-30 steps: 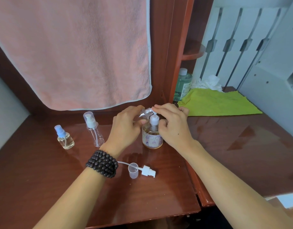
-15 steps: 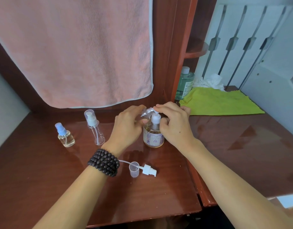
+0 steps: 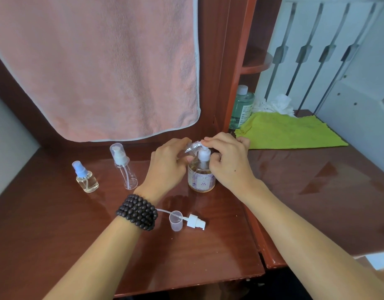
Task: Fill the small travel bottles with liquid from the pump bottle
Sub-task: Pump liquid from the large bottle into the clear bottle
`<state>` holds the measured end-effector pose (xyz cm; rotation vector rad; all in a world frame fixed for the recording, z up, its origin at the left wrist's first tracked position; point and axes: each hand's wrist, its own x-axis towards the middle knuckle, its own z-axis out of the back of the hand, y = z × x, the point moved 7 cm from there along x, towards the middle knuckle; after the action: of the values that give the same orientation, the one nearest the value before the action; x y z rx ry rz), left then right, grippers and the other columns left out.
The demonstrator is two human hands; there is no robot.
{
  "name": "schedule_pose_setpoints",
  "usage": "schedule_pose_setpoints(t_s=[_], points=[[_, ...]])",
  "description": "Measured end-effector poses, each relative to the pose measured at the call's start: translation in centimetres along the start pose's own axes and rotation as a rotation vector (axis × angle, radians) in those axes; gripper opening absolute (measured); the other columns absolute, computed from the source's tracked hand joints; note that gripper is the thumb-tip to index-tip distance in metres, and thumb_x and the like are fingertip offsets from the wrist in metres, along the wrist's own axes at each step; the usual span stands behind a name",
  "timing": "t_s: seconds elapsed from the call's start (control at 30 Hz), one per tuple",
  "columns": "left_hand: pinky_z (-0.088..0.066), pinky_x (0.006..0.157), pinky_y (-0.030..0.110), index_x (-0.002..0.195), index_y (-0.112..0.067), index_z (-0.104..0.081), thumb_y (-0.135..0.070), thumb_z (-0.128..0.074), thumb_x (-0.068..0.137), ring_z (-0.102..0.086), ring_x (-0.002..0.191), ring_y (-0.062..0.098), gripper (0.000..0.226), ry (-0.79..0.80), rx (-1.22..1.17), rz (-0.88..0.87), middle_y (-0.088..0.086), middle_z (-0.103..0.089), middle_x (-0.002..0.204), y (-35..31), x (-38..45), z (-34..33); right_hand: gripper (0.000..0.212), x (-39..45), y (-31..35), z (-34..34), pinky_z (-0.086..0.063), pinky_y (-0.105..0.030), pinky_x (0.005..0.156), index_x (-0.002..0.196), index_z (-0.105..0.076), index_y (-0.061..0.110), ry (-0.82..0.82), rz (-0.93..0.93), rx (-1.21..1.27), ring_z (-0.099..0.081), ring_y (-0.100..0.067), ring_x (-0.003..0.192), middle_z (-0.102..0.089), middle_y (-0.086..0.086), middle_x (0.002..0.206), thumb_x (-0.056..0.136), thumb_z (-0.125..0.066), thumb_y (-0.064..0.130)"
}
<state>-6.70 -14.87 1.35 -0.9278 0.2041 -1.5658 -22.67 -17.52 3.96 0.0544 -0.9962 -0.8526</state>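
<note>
A clear pump bottle [image 3: 201, 177] of amber liquid with a white pump head stands mid-desk. My left hand [image 3: 168, 167] grips a small clear travel bottle [image 3: 193, 147], tilted with its threaded neck at the pump's spout. My right hand [image 3: 226, 161] sits over the pump head, fingers curled round it. A small spray bottle with a blue top [image 3: 85, 177] and a tall clear bottle with a white pump and cap [image 3: 122, 166] stand to the left. A removed white pump with its tube [image 3: 193, 221] lies near a small clear cap [image 3: 176, 220].
A pink towel [image 3: 100, 72] hangs behind the desk [image 3: 56, 234]. A green cloth [image 3: 288, 132], a green bottle [image 3: 242, 107] and crumpled white tissue [image 3: 275, 105] lie at the right back. The desk's front edge is close to me.
Both hands stay on the travel bottle and the pump head with hardly any shift. The view has moved slightly.
</note>
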Motion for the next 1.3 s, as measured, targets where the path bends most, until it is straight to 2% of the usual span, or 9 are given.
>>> schedule_pose_setpoints(t_s=[0.1,0.27,0.4,0.57,0.67,0.83,1.0,1.17,1.3], points=[[-0.053,0.086,0.051,0.117,-0.03,-0.061,-0.029,-0.06,0.082,-0.064,0.099,0.019,0.036,-0.005,0.004,-0.001,-0.012,-0.064,0.105,0.07,0.06,0.07,0.051,-0.01,0.1,0.02,-0.032,-0.045,0.08,0.095,-0.079,0.021,0.003,-0.004,0.002,-0.065,-0.012,0.091,-0.072,0.009,0.099,0.061,-0.046,0.0],[-0.053,0.087,0.051,0.118,-0.034,-0.058,-0.033,-0.059,0.084,-0.063,0.1,0.018,0.034,0.0,0.01,-0.008,-0.012,-0.064,0.106,-0.47,0.41,0.53,0.055,-0.15,0.29,0.26,-0.031,-0.044,0.085,0.106,-0.076,0.021,0.009,-0.016,0.012,-0.062,-0.005,0.099,-0.069,0.011,0.114,0.064,-0.046,0.003],[-0.052,0.088,0.052,0.119,-0.036,-0.055,-0.032,-0.06,0.084,-0.064,0.102,0.02,0.036,-0.004,0.009,-0.008,-0.009,-0.065,0.108,-0.63,0.35,0.56,0.052,0.04,0.25,0.43,-0.033,-0.046,0.085,0.104,-0.077,0.021,0.005,-0.014,0.024,-0.063,-0.007,0.098,-0.069,0.012,0.112,0.066,-0.046,0.003],[-0.052,0.088,0.052,0.123,-0.026,-0.063,-0.03,-0.06,0.082,-0.064,0.099,0.02,0.041,0.003,0.008,0.006,-0.008,-0.066,0.108,-0.16,0.19,0.21,0.051,0.04,0.01,0.03,-0.032,-0.046,0.084,0.098,-0.078,0.022,0.019,-0.032,0.005,-0.065,-0.011,0.093,-0.071,0.011,0.102,0.065,-0.045,0.003],[-0.053,0.086,0.051,0.121,-0.026,-0.064,-0.029,-0.06,0.082,-0.064,0.094,0.019,0.039,0.005,-0.007,0.016,-0.011,-0.064,0.105,0.09,0.0,-0.11,0.052,-0.06,-0.04,-0.17,-0.03,-0.043,0.083,0.097,-0.079,0.022,0.028,-0.03,0.001,-0.065,-0.012,0.092,-0.071,0.01,0.1,0.063,-0.044,0.003],[-0.053,0.085,0.051,0.12,-0.031,-0.061,-0.03,-0.06,0.083,-0.064,0.093,0.017,0.037,-0.011,-0.015,-0.004,-0.012,-0.064,0.105,-0.19,0.16,0.29,0.05,-0.03,0.27,0.12,-0.03,-0.043,0.085,0.101,-0.078,0.02,0.01,-0.023,0.023,-0.065,-0.01,0.096,-0.071,0.009,0.108,0.066,-0.045,0.005],[-0.052,0.088,0.053,0.12,-0.037,-0.053,-0.031,-0.061,0.083,-0.065,0.099,0.019,0.039,-0.026,-0.022,-0.006,-0.009,-0.066,0.108,-0.28,0.31,0.43,0.054,0.07,0.58,0.35,-0.034,-0.046,0.085,0.102,-0.078,0.02,-0.011,-0.005,0.041,-0.065,-0.009,0.096,-0.071,0.009,0.11,0.07,-0.035,0.016],[-0.052,0.087,0.052,0.118,-0.034,-0.058,-0.03,-0.062,0.082,-0.065,0.098,0.019,0.037,-0.021,-0.021,-0.006,-0.009,-0.066,0.109,-0.05,0.49,0.2,0.048,0.26,0.14,0.22,-0.034,-0.047,0.083,0.096,-0.079,0.021,-0.029,-0.022,0.013,-0.065,-0.01,0.092,-0.072,0.01,0.102,0.067,-0.043,0.005],[-0.053,0.085,0.052,0.118,-0.029,-0.061,-0.028,-0.061,0.081,-0.064,0.092,0.021,0.036,-0.008,-0.018,-0.001,-0.009,-0.065,0.104,0.2,0.17,-0.23,0.05,0.08,-0.09,-0.03,-0.027,-0.04,0.083,0.094,-0.079,0.022,-0.008,-0.028,-0.007,-0.064,-0.01,0.09,-0.072,0.01,0.097,0.063,-0.047,0.0]])
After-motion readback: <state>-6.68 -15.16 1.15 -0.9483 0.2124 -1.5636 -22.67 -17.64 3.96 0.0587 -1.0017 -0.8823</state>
